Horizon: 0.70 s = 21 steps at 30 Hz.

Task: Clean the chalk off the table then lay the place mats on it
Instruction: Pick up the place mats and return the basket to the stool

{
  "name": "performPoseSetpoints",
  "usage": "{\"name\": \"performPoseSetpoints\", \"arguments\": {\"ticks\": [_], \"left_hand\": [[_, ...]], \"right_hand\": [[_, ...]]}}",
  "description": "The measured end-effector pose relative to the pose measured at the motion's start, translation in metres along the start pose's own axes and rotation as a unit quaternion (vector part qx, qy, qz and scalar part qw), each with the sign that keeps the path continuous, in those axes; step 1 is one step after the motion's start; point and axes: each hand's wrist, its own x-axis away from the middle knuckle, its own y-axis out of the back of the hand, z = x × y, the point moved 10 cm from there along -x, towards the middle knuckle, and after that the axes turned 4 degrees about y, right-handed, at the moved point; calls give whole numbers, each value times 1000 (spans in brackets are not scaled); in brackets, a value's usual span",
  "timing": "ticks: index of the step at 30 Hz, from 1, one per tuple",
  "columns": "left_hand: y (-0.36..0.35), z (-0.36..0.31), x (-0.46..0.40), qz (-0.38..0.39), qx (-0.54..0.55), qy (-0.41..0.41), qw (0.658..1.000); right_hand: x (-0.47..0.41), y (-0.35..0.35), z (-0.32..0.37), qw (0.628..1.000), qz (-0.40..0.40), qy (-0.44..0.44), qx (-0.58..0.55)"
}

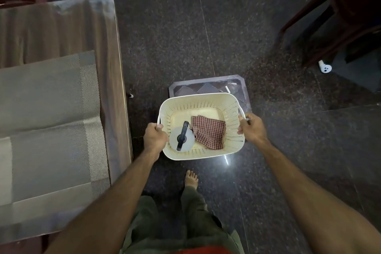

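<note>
A cream perforated basket (206, 97) hangs over the dark floor, right of the table (111, 80). My left hand (154, 137) grips its left handle and my right hand (250, 128) grips its right handle. Inside lie a red checked cloth (209, 133) and a grey spray bottle with a black nozzle (181, 139). Two grey woven place mats lie on the table: one near me (47, 130) and one further back (53, 29).
A dark stool (243, 90) with a piece of white chalk (227, 89) on it stands just behind the basket. A dark wooden chair (329, 16) is at the upper right. My bare foot (191, 178) is below the basket.
</note>
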Motion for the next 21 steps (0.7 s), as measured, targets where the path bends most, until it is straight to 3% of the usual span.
{"name": "performPoseSetpoints", "arguments": {"ticks": [21], "left_hand": [[-12,-54,-58,-43,28,-71,996]], "right_hand": [[-89,4,35,996,-34,64,49]]}}
